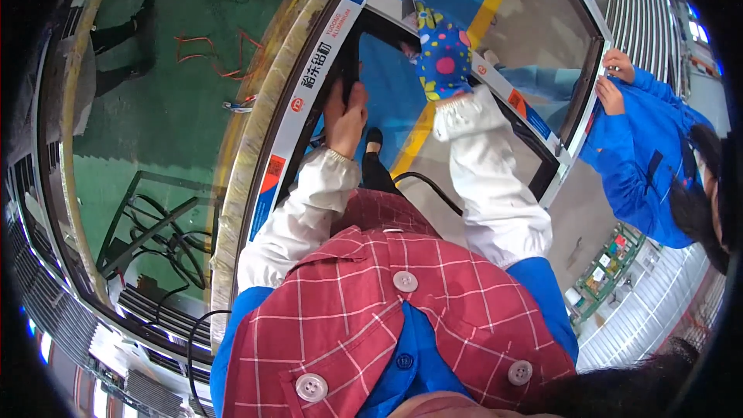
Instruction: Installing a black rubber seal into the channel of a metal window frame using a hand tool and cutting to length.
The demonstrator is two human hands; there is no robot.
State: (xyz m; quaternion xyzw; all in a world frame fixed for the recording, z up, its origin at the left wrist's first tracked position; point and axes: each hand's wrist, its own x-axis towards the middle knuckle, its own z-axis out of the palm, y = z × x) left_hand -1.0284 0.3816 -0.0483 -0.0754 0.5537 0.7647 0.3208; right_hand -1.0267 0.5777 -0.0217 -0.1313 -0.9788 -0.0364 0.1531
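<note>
A large window frame [309, 93], wrapped in white film with blue and orange labels, stands in front of me. My bare left hand [346, 114] is closed around a black strip [350, 62] along the inner edge of the frame's left bar. My right hand [443, 58], in a blue glove with coloured dots, curls over the white cross bar [507, 97] further right. Both of my forearms wear white sleeve covers. A red checked apron with white buttons fills the lower middle.
A co-worker in a blue jacket [646, 162] stands at the right with both hands [615, 77] on the frame's right bar. A black cable [433, 186] runs by my feet. More frames [240, 178] lean at the left. Orange cord [209, 54] lies on the green floor.
</note>
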